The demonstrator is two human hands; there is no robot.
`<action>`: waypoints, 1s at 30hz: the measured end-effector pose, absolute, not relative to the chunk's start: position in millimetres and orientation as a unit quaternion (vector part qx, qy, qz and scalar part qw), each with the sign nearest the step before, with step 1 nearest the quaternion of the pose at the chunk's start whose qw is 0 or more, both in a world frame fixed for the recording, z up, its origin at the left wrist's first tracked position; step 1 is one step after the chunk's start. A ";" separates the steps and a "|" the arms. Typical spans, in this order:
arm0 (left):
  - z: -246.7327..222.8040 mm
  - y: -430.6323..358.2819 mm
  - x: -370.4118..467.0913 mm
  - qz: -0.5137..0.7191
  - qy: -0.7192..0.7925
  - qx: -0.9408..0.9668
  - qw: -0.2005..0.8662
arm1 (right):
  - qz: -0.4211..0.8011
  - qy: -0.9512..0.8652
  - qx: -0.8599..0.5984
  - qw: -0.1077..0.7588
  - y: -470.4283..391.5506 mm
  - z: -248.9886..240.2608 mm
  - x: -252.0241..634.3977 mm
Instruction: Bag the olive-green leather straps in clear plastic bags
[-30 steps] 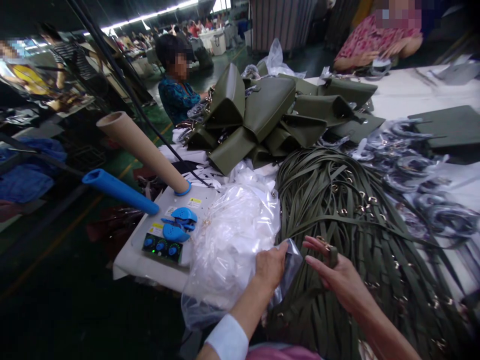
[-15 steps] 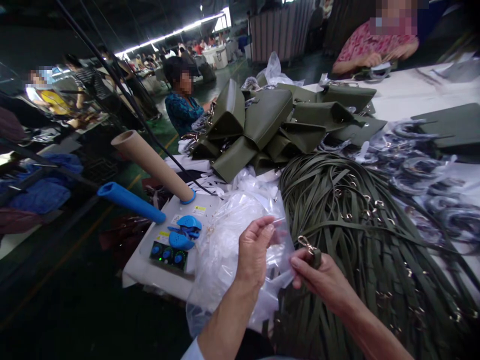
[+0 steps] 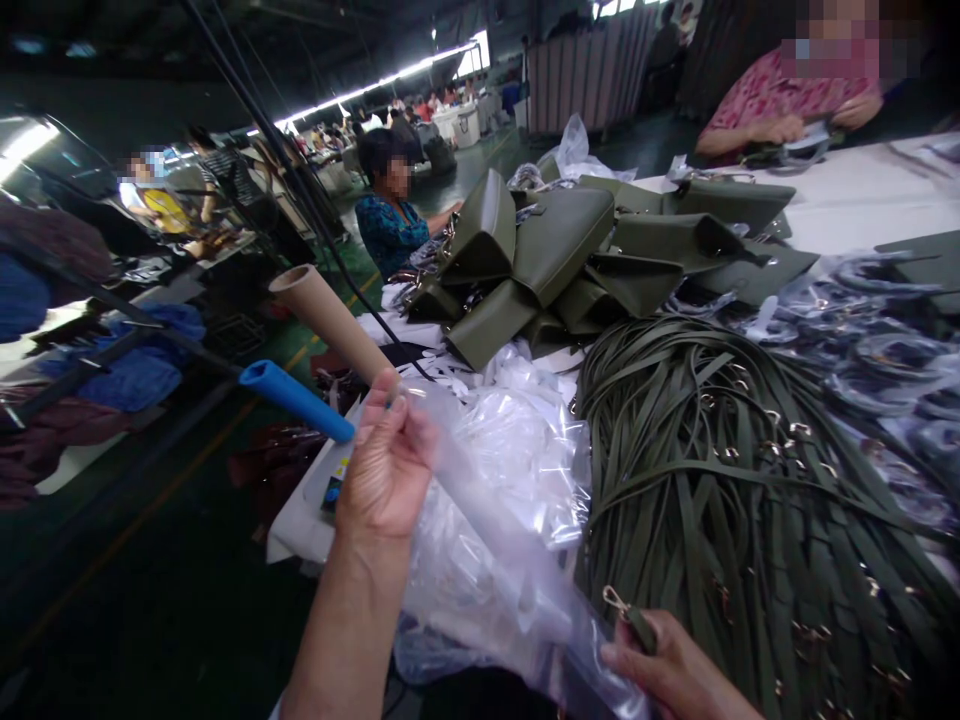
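My left hand (image 3: 386, 470) is closed, pinching the upper end of a long clear plastic sleeve (image 3: 499, 535). The sleeve slants down toward my right hand (image 3: 671, 660), whose thumb and fingers grip a dark green strap (image 3: 641, 630) near its gold clasp (image 3: 615, 599). The sleeve's lower end passes right by the right thumb; whether that hand also grips it, I cannot tell. Behind the sleeve lies a heap of clear plastic bags (image 3: 517, 430). A thick pile of green straps (image 3: 660, 470) with gold hardware spreads on the right.
Green handbags (image 3: 559, 245) are heaped at the back of the table. A cardboard tube (image 3: 330, 315) and a blue tube (image 3: 296, 400) stick up at the left. Plastic-wrapped coils (image 3: 892, 355) lie at right. One co-worker (image 3: 390, 225) sits beyond the bags, another (image 3: 795, 110) at the far right.
My left hand has moved left and pulled the plastic sleeve out long between the hands. My right hand has dropped lower, still holding the strap. The view has shifted slightly left.
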State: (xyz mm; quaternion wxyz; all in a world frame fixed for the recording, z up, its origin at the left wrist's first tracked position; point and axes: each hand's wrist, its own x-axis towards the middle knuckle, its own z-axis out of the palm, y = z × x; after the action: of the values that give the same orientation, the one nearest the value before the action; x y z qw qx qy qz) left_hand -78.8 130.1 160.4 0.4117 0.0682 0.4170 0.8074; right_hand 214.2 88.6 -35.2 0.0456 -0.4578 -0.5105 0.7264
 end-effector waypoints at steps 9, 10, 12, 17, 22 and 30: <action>187.9 72.4 -124.1 0.830 0.500 0.068 0.235 | 0.734 -0.452 -0.504 0.058 129.5 -14.4 212.3; 181.6 70.3 -118.9 0.818 0.510 0.082 0.253 | 0.736 -0.435 -0.514 0.075 133.4 -8.5 206.4; 166.6 69.0 -101.7 0.783 0.542 0.109 0.284 | 0.767 -0.383 -0.500 0.126 139.7 8.6 191.7; 134.6 67.3 -43.3 0.678 0.618 0.189 0.351 | 0.884 -0.268 -0.339 0.178 144.3 59.7 142.7; 110.0 64.0 -8.3 0.583 0.662 0.259 0.394 | 0.864 -0.322 -0.329 0.202 134.8 75.9 106.7; 146.0 37.8 -86.2 0.722 0.627 0.052 0.288 | 0.715 -0.422 -0.454 0.324 187.0 41.9 114.2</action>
State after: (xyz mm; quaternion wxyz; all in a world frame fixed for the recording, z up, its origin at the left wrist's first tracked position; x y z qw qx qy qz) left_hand -86.2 37.8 146.0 0.2880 0.0517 0.6274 0.7217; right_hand 114.2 187.0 41.9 0.3239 -0.4542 -0.4222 0.7145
